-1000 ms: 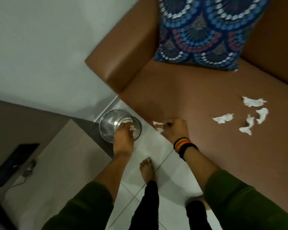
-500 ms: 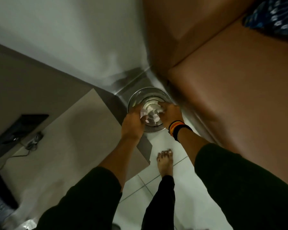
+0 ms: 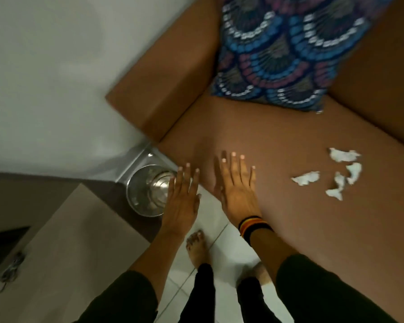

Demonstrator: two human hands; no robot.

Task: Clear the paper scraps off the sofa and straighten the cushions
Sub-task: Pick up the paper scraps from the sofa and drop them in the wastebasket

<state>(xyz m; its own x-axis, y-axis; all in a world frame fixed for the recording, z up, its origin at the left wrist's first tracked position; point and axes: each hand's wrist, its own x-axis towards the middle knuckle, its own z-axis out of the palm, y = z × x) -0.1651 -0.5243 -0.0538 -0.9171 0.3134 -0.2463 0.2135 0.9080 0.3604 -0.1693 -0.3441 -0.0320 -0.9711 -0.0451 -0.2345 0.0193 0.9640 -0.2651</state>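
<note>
Several white paper scraps (image 3: 336, 176) lie on the brown sofa seat (image 3: 266, 136) at the right. A blue patterned cushion (image 3: 285, 52) leans in the sofa's back corner. My left hand (image 3: 183, 199) is flat and empty, fingers spread, beside the steel bin (image 3: 147, 194) on the floor. My right hand (image 3: 237, 190), with striped bands at the wrist, is also spread and empty over the seat's front left edge. Both hands are well left of the scraps.
The sofa armrest (image 3: 163, 89) stands between the seat and the white wall. A low grey cabinet (image 3: 63, 229) sits left of the bin. My bare feet (image 3: 197, 248) stand on white floor tiles in front of the sofa.
Both hands have come up out of the bin and opened; the scraps they held are gone. My view has swung back right onto the sofa.
</note>
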